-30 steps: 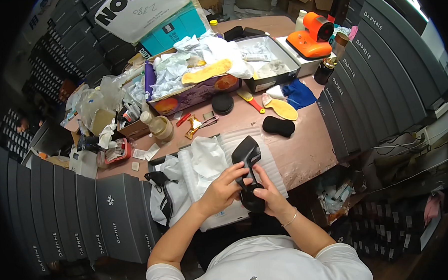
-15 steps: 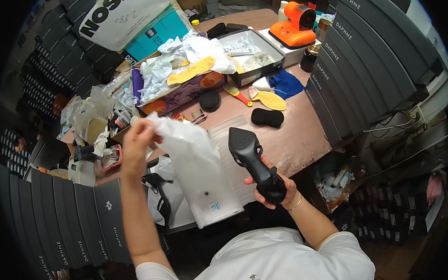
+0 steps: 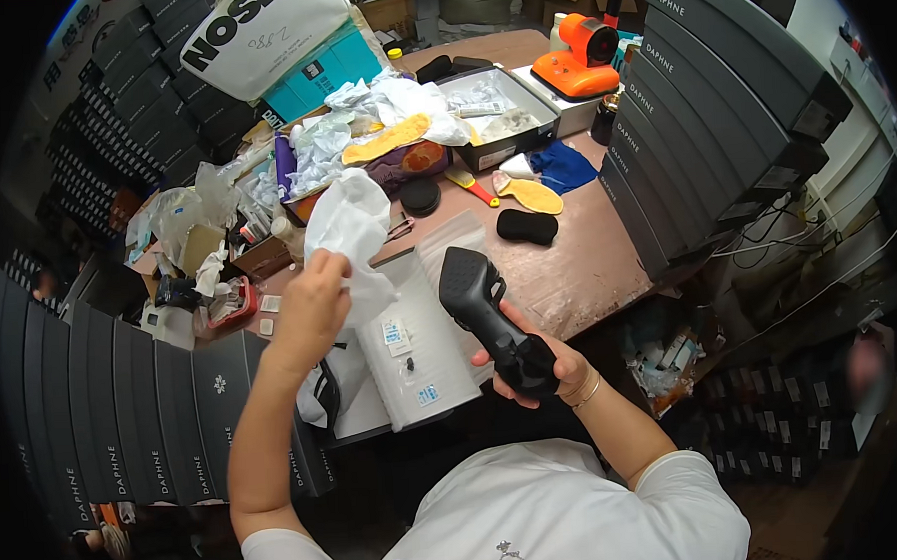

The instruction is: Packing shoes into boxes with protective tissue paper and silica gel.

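Note:
My left hand (image 3: pixel 313 311) is closed on a sheet of thin white tissue paper (image 3: pixel 351 224), which stands up crumpled above the fist. Resting across my right hand (image 3: pixel 564 363) is a black heeled shoe (image 3: pixel 490 318), its sole turned up and its toe pointing away from me; the fingers wrap round the heel end. Between the hands lies a white foam sheet (image 3: pixel 440 360) in an open shoebox, with small white packets (image 3: pixel 396 337) and a tiny black piece on it. Left of the sheet, a dark strappy item (image 3: pixel 325 393) shows partly against white paper.
Grey shoeboxes stand stacked at the left (image 3: pixel 219 420) and right (image 3: pixel 702 129). Farther back are a purple carton (image 3: pixel 409 172) of crumpled paper, an orange device (image 3: pixel 579 64), a brush (image 3: pixel 474 187), yellow insoles (image 3: pixel 530 193), a blue cloth (image 3: pixel 569 167) and a black pad (image 3: pixel 526 227).
The tissue paper has come up off the foam sheet and bunched above my left hand, uncovering the packets. My right hand has shifted slightly left with the shoe.

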Motion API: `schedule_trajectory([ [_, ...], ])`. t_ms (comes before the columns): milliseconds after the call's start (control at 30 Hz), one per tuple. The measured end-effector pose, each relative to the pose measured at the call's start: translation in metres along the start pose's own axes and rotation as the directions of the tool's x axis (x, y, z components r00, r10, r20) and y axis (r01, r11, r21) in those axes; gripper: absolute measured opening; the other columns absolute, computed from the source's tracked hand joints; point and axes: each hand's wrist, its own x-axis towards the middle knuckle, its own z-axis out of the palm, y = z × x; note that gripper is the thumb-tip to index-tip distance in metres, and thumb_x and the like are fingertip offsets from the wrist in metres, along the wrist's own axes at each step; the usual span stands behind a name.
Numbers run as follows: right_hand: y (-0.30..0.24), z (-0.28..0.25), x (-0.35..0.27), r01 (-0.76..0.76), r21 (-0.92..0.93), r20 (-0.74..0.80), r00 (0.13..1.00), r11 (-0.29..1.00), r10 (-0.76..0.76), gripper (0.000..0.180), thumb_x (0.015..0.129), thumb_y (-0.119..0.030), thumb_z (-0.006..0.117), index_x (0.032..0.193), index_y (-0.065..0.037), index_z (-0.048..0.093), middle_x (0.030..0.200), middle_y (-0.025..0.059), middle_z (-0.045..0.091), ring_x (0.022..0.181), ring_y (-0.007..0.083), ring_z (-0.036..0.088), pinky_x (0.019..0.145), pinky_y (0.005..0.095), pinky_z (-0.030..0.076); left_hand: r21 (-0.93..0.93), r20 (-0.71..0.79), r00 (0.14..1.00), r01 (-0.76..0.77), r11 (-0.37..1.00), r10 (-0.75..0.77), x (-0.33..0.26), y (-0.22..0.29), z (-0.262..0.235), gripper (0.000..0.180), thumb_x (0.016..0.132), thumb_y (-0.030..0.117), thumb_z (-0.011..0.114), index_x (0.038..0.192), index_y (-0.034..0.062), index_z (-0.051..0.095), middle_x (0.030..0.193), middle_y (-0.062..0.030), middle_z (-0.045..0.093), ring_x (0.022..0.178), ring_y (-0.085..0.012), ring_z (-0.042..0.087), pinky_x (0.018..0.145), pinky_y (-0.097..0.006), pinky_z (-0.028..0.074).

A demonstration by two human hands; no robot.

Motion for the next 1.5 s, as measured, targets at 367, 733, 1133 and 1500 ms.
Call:
schedule_trajectory([
  [367,-0.011,0.044,0.038,-0.47,-0.493,-0.054,0.857,0.732,0.513,0.099,0.077,-0.029,0.076,0.15,-0.002,0.015,0.123,0.0162,0.056,0.116,0.0192,0.052,0.1,0.029,0.037,-0.345,0.075,0.974,-0.178,0.921,0.216,-0.092,0.058,0.013,0.058,0.07,-0.008,0.06,0.126,0.0018,0.05,0.122,-0.0179,0.054,0.103,-0.0377,0.059,0.085,-0.04,0.05],
  [733,0.077,0.014,0.075,-0.32,-0.942,-0.292,0.93,-0.104,-0.222,0.075,0.083,-0.021,0.069,0.144,-0.001,0.03,0.14,0.0119,0.042,0.13,0.021,0.038,0.108,0.0343,0.03,-0.406,-0.273,0.952,0.016,0.914,-0.138,-0.152,0.097,0.077,0.041,0.069,-0.008,0.063,0.109,0.0029,0.063,0.096,-0.0136,0.061,0.082,-0.0309,0.063,0.069,-0.038,0.052],
  [1133,0.011,-0.003,0.072,-0.184,-0.982,-0.155,0.906,-0.036,-0.394,0.084,0.073,-0.017,0.075,0.143,0.0,0.032,0.133,0.0137,0.047,0.122,0.0248,0.046,0.099,0.0349,0.04,-0.738,0.0,1.0,-0.021,0.675,0.031,-0.154,0.1,0.096,0.045,0.083,0.009,0.065,0.126,0.0022,0.053,0.122,-0.0184,0.057,0.111,-0.0335,0.056,0.097,-0.038,0.044],
  [1500,0.003,-0.091,-0.048,-0.401,-0.552,-0.478,0.87,-0.731,-0.115,0.062,0.082,-0.026,0.068,0.133,-0.001,0.045,0.111,0.0223,0.062,0.103,0.0405,0.059,0.086,0.041,0.049,-0.088,-0.211,0.768,0.601,0.794,-0.605,-0.198,-0.081,0.125,0.041,0.073,0.018,0.075,0.107,0.0006,0.06,0.1,-0.0149,0.063,0.11,-0.0339,0.052,0.104,-0.048,0.033],
])
